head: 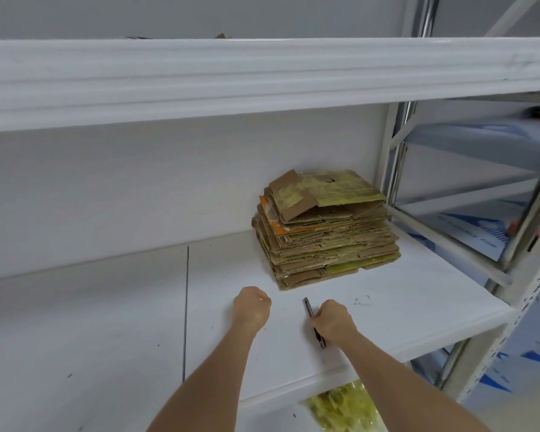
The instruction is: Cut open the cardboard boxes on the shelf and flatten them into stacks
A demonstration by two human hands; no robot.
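Head view: a stack of flattened cardboard boxes (pixel 325 229) sits at the back right of the white shelf (pixel 106 307), against the rear wall, its long axis running left to right and slightly toward the viewer. Its top sheet is smeared yellow-green; no print on it is readable. The right hand (pixel 333 322) grips a dark utility knife (pixel 314 322), tip pointing away toward the stack. The left hand (pixel 251 307) is curled into a fist holding nothing, just in front of the stack.
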